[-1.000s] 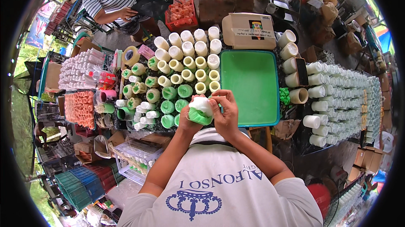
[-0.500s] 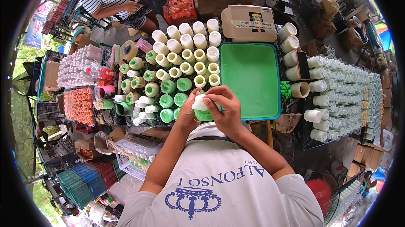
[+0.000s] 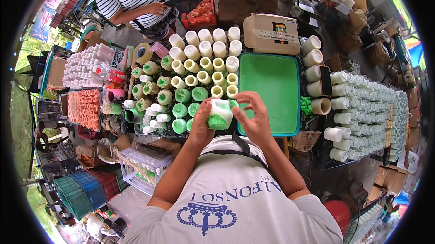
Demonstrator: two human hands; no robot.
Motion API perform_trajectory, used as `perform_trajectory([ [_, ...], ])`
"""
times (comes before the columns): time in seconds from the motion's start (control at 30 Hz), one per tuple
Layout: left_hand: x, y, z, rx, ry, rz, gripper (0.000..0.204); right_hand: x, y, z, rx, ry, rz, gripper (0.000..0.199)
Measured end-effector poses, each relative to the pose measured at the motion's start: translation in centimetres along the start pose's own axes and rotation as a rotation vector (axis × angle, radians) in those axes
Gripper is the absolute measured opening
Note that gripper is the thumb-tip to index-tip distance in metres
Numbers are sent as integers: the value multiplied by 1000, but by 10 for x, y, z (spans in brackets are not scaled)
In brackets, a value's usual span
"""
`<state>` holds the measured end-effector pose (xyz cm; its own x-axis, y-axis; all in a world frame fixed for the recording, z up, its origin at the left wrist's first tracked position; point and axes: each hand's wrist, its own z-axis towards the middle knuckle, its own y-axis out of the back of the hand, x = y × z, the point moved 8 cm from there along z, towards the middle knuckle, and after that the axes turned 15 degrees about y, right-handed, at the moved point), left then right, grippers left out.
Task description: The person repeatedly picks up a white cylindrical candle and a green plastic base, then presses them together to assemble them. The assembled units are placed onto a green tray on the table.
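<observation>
Stack of green cups raised off the bench, both hands on it

The green cup stack (image 3: pixel 219 116) has come up from the front rows beside the green tray (image 3: pixel 272 92); left hand (image 3: pixel 201 124) grips it from below, right hand (image 3: pixel 253 117) now pinches its upper edge with loosely curled fingers.

left arm: bare forearm rises from the lower edge, elbow bent, slanting up and inward
right arm: bare forearm rises from the lower right, slanting up and inward
left hand (image 3: pixel 202 124): raised before the chest, fingers curled shut in a grip, back of the hand toward the camera
right hand (image 3: pixel 254 118): just beside the left, fingers bent, fingertips (image 3: pixel 239 100) pinching inward
hands: close together, nearly touching
</observation>
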<state>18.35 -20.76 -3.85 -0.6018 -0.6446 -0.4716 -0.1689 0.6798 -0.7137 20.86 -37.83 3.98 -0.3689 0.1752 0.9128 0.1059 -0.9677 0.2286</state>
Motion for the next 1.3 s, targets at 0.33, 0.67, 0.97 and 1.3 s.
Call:
perform_trajectory([
  [0.33, -7, 11, 2, -239, -179, 308, 27, -11, -30, -21, 49, -183, 200, 27],
  [0.67, 6, 21, -11, -204, -104, 159, 24, -13, -33, -33, 41, -20, 112, 18],
  [0.97, 15, 44, -30, -40, -13, 124, 28, 18, -44, -34, 127, 253, -212, 16],
  [1.3, 18, 82, -71, -125, 166, -197, 34, 16, -103, -49, 166, -45, -96, 27],
])
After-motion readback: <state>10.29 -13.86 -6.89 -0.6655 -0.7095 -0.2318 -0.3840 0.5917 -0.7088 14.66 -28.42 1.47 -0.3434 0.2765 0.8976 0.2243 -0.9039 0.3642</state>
